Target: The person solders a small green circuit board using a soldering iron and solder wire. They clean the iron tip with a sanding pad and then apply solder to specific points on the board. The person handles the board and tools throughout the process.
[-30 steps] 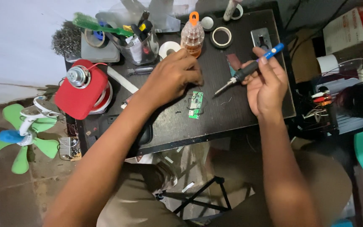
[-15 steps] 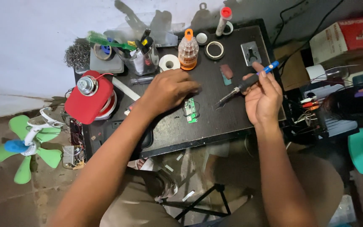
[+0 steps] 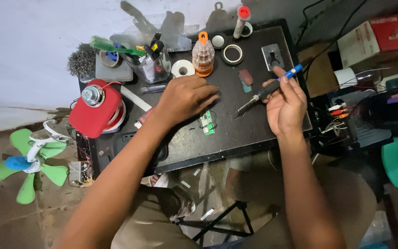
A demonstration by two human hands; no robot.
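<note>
My right hand (image 3: pixel 285 105) grips a soldering iron (image 3: pixel 267 91) with a blue and black handle; its tip points down-left toward the dark table top (image 3: pixel 236 138). A small green circuit board (image 3: pixel 206 123) lies on the table just left of the tip. My left hand (image 3: pixel 186 98) rests palm down on the table right above the board, fingers spread toward it, holding nothing that I can see.
A clear bottle with an orange cap (image 3: pixel 203 56), tape rolls (image 3: pixel 232 54), a cup of tools (image 3: pixel 152 62), steel wool (image 3: pixel 82 61) and a red motor housing (image 3: pixel 96 108) crowd the table's back and left. A green fan (image 3: pixel 26 159) lies on the floor at left. Cables and boxes sit right.
The view has shifted so the table sits lower in frame. My left hand has slid slightly toward the board; my right hand still holds the soldering iron in much the same pose.
</note>
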